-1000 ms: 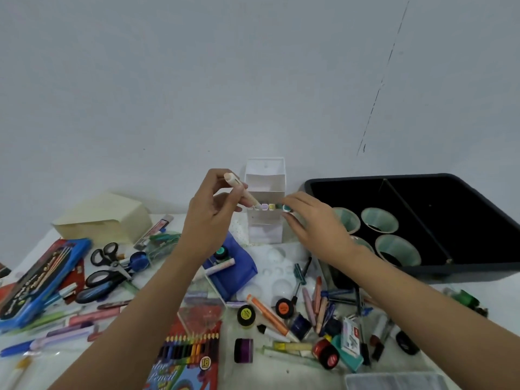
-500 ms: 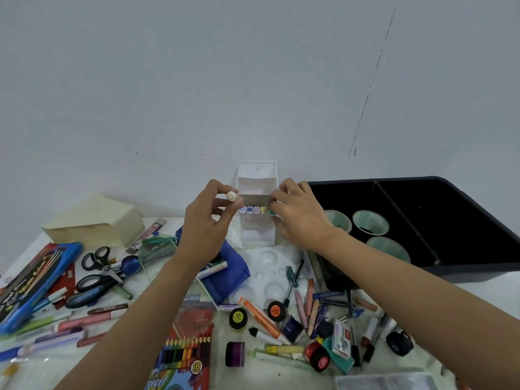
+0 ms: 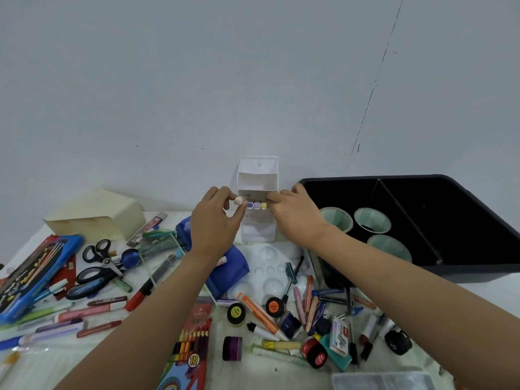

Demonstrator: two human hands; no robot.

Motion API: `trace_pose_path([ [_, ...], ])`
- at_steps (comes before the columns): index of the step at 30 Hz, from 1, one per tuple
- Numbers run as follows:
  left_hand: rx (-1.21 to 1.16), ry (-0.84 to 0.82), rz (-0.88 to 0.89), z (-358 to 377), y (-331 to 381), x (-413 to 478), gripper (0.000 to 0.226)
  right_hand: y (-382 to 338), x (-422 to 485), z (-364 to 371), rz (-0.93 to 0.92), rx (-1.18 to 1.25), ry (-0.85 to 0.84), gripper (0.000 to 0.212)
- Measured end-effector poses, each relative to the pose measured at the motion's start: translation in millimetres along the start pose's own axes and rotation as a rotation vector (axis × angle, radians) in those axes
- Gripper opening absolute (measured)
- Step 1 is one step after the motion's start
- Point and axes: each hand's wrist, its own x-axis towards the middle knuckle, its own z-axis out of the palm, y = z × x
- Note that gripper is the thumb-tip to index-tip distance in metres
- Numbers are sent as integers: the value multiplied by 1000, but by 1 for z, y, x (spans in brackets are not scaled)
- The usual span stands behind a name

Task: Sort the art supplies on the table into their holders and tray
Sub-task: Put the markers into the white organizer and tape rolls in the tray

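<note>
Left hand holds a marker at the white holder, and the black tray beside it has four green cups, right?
Wrong on the count: the head view shows three green cups in the black tray, not four. The left hand does hold a marker at the white holder.

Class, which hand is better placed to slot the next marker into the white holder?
Left: the left hand pinches a marker beside the holder's row; the right hand is busy at the row's other end.
</note>
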Motion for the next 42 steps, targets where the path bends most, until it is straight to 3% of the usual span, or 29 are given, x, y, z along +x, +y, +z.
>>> trace_pose_path([
  [7,-45,-15,-154,11,2,10,25,1,0,-1,11,38,-29,23],
  [13,-163,-122,-293,10,-5,14,35,-1,-7,6,12,173,50,41],
  [20,-287,-130,-363,11,4,13,14,-4,-14,5,59,339,61,45],
  [25,-259,-109,-391,13,6,14,12,-8,-22,0,78,423,20,54],
  [30,-306,-144,-406,7,8,12,16,-19,-43,-15,137,444,138,36],
  [33,-306,-201,-436,-6,3,2,24,-28,-63,-26,155,642,42,16],
  [37,-232,-434,-335,-28,-5,-28,13,-44,-87,-26,97,818,-251,15],
  [40,-56,-802,-30,-41,-11,-52,8,-57,-98,-20,32,790,-396,18],
  [42,125,-966,146,-44,-14,-65,20,-64,-102,-14,-8,729,-458,26],
])
